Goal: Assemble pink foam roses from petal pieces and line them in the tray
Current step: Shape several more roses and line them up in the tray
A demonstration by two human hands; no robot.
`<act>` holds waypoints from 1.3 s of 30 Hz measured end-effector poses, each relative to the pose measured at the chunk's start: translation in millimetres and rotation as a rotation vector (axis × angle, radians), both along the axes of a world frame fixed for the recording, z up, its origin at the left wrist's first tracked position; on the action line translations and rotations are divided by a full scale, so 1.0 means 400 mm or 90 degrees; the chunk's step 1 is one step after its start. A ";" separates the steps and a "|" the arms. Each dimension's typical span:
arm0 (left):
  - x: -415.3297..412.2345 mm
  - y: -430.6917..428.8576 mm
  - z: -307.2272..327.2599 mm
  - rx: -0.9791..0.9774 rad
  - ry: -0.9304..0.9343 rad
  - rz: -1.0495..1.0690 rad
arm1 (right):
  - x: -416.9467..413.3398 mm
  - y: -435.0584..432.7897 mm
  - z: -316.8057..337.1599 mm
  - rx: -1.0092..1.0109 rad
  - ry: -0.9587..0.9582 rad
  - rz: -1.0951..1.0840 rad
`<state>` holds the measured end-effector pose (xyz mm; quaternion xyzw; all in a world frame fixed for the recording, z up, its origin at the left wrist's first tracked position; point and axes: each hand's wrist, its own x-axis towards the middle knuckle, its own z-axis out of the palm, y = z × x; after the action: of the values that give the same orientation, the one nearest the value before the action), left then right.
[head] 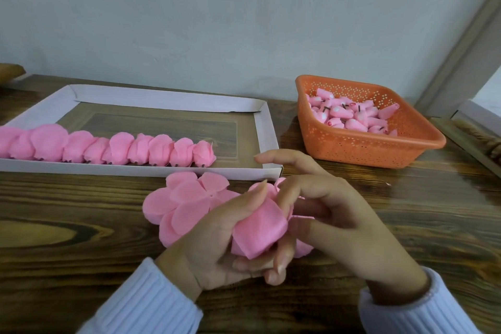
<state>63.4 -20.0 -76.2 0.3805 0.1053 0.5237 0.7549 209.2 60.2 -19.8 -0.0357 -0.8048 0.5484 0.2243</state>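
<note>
My left hand [217, 249] grips a pink foam rose [259, 230] wrapped in petals, near the table's front middle. My right hand [333, 222] touches the same rose from the right, fingers curled over its top and the index finger lifted. A stack of flat pink petal pieces [184, 203] lies on the table just left of the hands, and part of it sits under them. A row of several finished pink roses [108, 149] lines the near side of the white cardboard tray [267, 127], running from the left edge to about the middle.
An orange perforated basket [406, 144] with several pink rose buds [349, 114] stands at the back right. The dark wooden table [67, 238] meets a pale wall behind. A framed object [477, 138] lies at the far right edge.
</note>
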 end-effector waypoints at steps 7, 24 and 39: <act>0.011 -0.001 0.006 -0.024 -0.050 -0.015 | 0.009 0.010 0.003 0.014 -0.007 0.027; 0.003 -0.008 0.007 -0.016 -0.028 -0.005 | -0.009 0.009 -0.006 0.085 0.029 -0.083; 0.003 -0.006 0.016 -0.050 -0.055 0.025 | -0.006 0.027 -0.016 0.082 0.007 -0.072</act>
<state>64.4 -22.4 -69.9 0.3256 0.1007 0.5495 0.7628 206.7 71.0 -26.3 -0.0638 -0.8338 0.4822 0.2612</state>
